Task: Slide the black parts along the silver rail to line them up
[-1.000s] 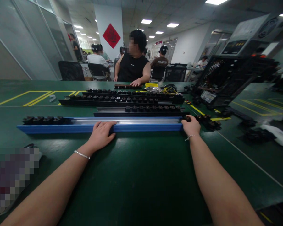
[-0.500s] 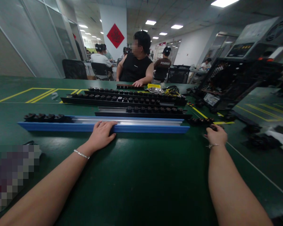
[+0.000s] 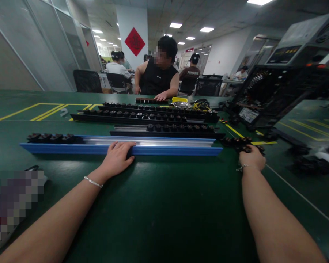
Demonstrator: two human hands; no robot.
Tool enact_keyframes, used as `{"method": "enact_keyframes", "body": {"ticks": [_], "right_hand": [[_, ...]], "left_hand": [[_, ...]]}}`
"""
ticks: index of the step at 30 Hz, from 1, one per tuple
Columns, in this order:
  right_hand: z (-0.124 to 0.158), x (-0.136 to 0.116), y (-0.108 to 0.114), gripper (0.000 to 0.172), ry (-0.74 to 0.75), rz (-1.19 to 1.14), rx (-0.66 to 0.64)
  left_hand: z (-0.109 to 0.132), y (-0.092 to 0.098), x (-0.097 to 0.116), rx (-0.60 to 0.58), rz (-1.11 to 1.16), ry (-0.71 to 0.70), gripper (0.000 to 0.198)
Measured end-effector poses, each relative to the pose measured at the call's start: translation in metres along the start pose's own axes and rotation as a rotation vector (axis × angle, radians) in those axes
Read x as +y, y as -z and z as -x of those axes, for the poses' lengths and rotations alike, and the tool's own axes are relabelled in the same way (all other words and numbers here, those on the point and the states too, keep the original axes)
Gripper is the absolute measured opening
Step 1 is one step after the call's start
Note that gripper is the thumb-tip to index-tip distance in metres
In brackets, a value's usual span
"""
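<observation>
A long blue rail (image 3: 170, 150) with a silvery channel lies crosswise before me, several black round-topped modules (image 3: 53, 137) seated in its left end. My left hand (image 3: 119, 155) grips the rail's near wall around its middle, fingers curled over the upper edge and thumb out to the right. Off the rail's right end, my right hand (image 3: 252, 157) is closed at a cluster of small black parts (image 3: 237, 141). Its fingers are partly hidden, and a dark piece (image 3: 246, 149) shows at the fingertips.
Behind the blue rail lie black rails (image 3: 164, 134) carrying similar modules. A metal dish (image 3: 181, 105), a yellow tray (image 3: 179, 99) and cables stand farther back. A dark equipment frame (image 3: 259, 91) rises at the right. Across the table a person (image 3: 160, 78) rests a hand on another strip.
My right hand has shifted slightly and turned over the black parts, its fingers now farther among them. My left hand stays on the blue rail. The view has moved a little.
</observation>
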State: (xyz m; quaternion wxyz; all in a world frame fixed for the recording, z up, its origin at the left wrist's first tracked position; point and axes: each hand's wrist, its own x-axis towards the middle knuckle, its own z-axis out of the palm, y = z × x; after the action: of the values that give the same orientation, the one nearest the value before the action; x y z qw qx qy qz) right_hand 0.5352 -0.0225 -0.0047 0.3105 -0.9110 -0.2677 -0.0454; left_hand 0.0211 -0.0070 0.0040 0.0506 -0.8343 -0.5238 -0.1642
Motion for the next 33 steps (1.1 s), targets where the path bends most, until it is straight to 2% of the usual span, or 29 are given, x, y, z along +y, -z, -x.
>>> {"method": "enact_keyframes", "body": {"ticks": [7, 13, 16, 18, 20, 24, 28, 31, 33], "right_hand": [[-0.002, -0.003, -0.002, 0.046, 0.025, 0.067, 0.014], [0.01, -0.006, 0.004, 0.05, 0.173, -0.014, 0.18], [0.02, -0.016, 0.01, 0.05, 0.344, -0.045, 0.224], [0.032, -0.028, 0.01, 0.049, 0.509, -0.071, 0.243], [0.049, -0.044, 0.007, 0.048, 0.696, -0.1, 0.205], [0.083, -0.07, -0.011, 0.047, 0.882, -0.121, 0.024], [0.095, -0.075, -0.02, 0.042, 0.904, -0.059, -0.089], [0.092, -0.074, -0.018, 0.042, 0.902, -0.045, -0.088], [0.091, -0.075, -0.017, 0.042, 0.893, -0.038, -0.076]], "left_hand": [[0.0, -0.001, 0.0, 0.01, 0.014, 0.015, 0.047], [0.0, -0.002, 0.001, 0.034, 0.049, 0.012, 0.047], [-0.002, 0.001, 0.0, 0.143, 0.1, 0.075, 0.046], [-0.002, 0.004, -0.003, 0.264, 0.104, 0.186, 0.043], [-0.001, 0.009, -0.009, 0.344, 0.079, 0.318, 0.044], [0.005, 0.018, -0.033, 0.479, 0.093, 0.622, 0.057], [0.014, 0.021, -0.07, 0.627, 0.19, 0.926, 0.068], [0.018, 0.021, -0.092, 0.629, 0.241, 1.14, 0.071], [0.021, 0.022, -0.1, 0.593, 0.266, 1.17, 0.07]]}}
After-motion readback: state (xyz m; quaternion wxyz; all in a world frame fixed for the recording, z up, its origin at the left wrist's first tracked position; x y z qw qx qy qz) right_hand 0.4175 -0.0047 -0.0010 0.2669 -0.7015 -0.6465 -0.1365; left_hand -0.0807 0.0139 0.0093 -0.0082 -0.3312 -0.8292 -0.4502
